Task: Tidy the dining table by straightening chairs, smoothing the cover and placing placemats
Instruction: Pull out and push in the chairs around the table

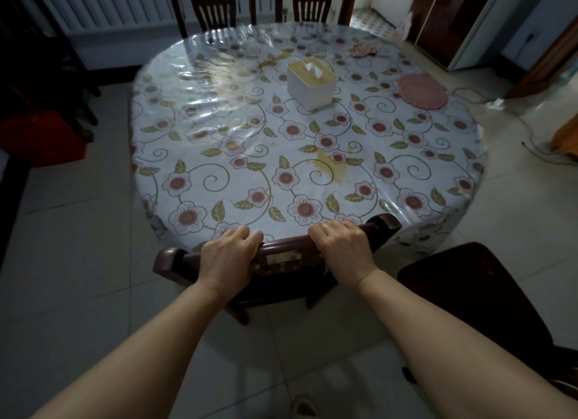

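A dark wooden chair (281, 249) stands tucked against the near edge of the round table. My left hand (230, 252) grips its top rail left of centre, and my right hand (342, 246) grips the same rail right of centre, fingers curled over the far side. The table wears a floral cover (219, 155) under clear plastic, wrinkled at the far left. A stack of pink round placemats (422, 90) lies at the far right of the table. Two more chairs (215, 8) (312, 5) stand at the far side.
A white tissue box (311, 82) sits near the table's middle, a crumpled pink cloth (364, 50) behind it. Another dark chair (469, 296) stands at my right. A red box (43, 137) sits on the floor at left; a cable and power strip (497, 104) lie at right.
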`<state>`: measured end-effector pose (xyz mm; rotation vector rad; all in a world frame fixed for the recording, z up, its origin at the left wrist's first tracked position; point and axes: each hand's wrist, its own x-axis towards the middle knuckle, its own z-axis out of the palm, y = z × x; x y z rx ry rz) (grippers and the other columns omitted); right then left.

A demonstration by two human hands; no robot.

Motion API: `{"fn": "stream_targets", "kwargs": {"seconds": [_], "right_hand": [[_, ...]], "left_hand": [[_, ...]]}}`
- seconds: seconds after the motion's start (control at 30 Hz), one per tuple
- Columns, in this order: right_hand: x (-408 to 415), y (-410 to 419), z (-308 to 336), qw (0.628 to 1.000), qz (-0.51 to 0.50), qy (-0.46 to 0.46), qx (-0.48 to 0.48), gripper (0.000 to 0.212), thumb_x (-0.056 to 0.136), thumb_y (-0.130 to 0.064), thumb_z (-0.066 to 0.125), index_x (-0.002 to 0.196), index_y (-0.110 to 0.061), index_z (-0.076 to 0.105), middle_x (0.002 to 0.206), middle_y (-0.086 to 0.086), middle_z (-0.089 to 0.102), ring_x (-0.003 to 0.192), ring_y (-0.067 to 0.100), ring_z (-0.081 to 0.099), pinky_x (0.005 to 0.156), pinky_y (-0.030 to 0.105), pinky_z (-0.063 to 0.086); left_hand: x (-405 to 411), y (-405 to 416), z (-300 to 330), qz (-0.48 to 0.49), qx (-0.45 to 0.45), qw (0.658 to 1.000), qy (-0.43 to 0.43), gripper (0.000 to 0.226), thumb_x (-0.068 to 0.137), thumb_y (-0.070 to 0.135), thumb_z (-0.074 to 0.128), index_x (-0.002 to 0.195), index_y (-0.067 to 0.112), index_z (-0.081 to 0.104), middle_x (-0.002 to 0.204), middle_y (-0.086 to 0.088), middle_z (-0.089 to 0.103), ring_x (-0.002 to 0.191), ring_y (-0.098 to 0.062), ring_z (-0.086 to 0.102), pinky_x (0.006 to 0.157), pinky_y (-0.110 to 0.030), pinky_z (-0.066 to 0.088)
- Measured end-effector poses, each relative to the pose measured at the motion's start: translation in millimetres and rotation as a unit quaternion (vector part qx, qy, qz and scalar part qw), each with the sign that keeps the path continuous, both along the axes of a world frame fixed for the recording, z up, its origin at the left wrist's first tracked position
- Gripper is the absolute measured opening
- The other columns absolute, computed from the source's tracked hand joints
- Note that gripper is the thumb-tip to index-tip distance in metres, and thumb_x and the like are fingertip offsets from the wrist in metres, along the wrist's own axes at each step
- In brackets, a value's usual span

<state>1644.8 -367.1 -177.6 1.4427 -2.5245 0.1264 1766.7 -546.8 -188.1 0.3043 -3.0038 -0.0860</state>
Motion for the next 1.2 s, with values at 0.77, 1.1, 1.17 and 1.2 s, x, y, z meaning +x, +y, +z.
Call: {"fn": "stream_targets", "kwargs": {"seconds": [0.77, 1.1, 1.17, 1.2], "right_hand": [[49, 106, 57, 0.973, -0.184, -0.122, 0.058, 0.087, 0.082, -0.034, 0.064, 0.148, -0.017, 0.01, 0.153, 0.011, 0.009, 0.143, 0.028, 0.004, 0.119, 0.042, 0.005], [67, 243, 87, 0.943, -0.313, -0.114, 0.025, 0.085, 0.081, -0.037, 0.065, 0.147, -0.014, 0.016, 0.151, 0.013, 0.016, 0.139, 0.029, 0.016, 0.116, 0.037, 0.012], [64, 274, 89, 0.935, -0.335, -0.113, 0.019, 0.084, 0.081, -0.037, 0.065, 0.147, -0.014, 0.017, 0.15, 0.013, 0.018, 0.138, 0.029, 0.018, 0.115, 0.037, 0.014], [62, 291, 89, 0.932, -0.346, -0.112, 0.017, 0.083, 0.082, -0.037, 0.065, 0.147, -0.014, 0.018, 0.15, 0.013, 0.019, 0.138, 0.029, 0.019, 0.115, 0.036, 0.016]], "left_hand": [[-15, 115, 65, -0.063, 0.102, 0.993, 0.001, 0.075, 0.075, 0.04, 0.069, 0.137, 0.024, 0.031, 0.138, -0.002, 0.042, 0.127, -0.024, 0.039, 0.103, -0.041, 0.033], [-34, 250, 89, -0.169, 0.131, 0.974, -0.074, 0.066, 0.08, 0.045, 0.065, 0.134, 0.022, 0.034, 0.136, -0.004, 0.043, 0.127, -0.025, 0.038, 0.101, -0.041, 0.032], [-40, 281, 90, -0.183, 0.142, 0.969, -0.084, 0.062, 0.08, 0.044, 0.064, 0.131, 0.022, 0.037, 0.135, -0.004, 0.044, 0.127, -0.026, 0.039, 0.101, -0.041, 0.033], [-44, 298, 90, -0.19, 0.146, 0.966, -0.091, 0.06, 0.081, 0.044, 0.064, 0.13, 0.021, 0.037, 0.135, -0.005, 0.045, 0.127, -0.026, 0.039, 0.101, -0.042, 0.033]]}}
